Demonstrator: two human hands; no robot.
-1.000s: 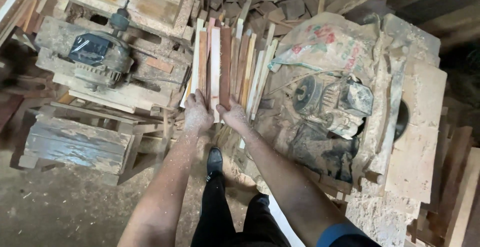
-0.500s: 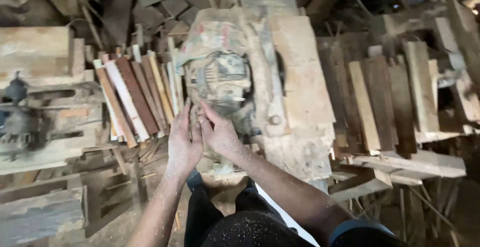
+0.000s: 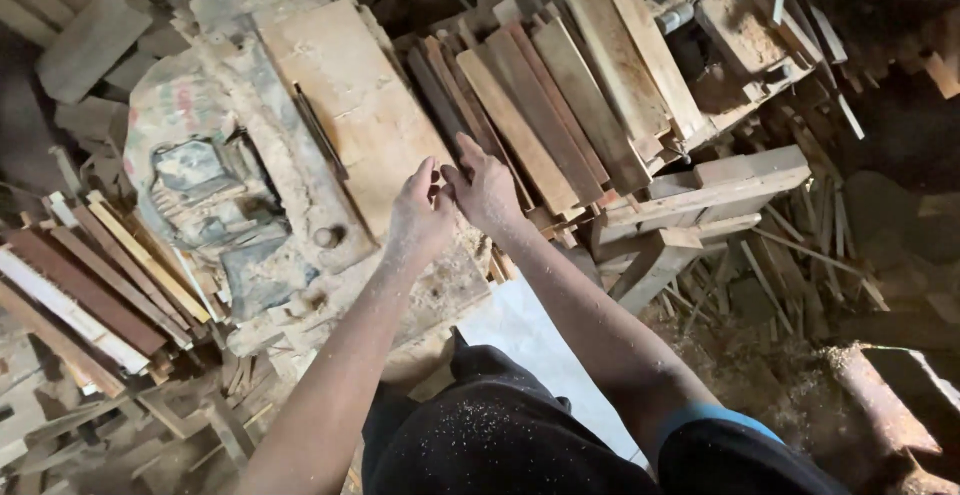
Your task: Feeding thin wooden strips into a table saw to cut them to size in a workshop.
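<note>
Your left hand (image 3: pixel 420 217) and right hand (image 3: pixel 487 187), both empty and loosely open, have shifted from the motor side to the sawdust-coated wooden saw desk (image 3: pixel 350 105), nearing the stacked brown planks (image 3: pixel 545 115).

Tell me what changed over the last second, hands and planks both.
The bare left hand and bare right hand left the bundle of thin mixed-colour wooden slats and swung rightward across the sawdust-caked table saw, now reaching toward the stack of broad brown planks. Nothing was picked up; both hands remain empty and close together. Slats, saw and planks stayed put.
</note>
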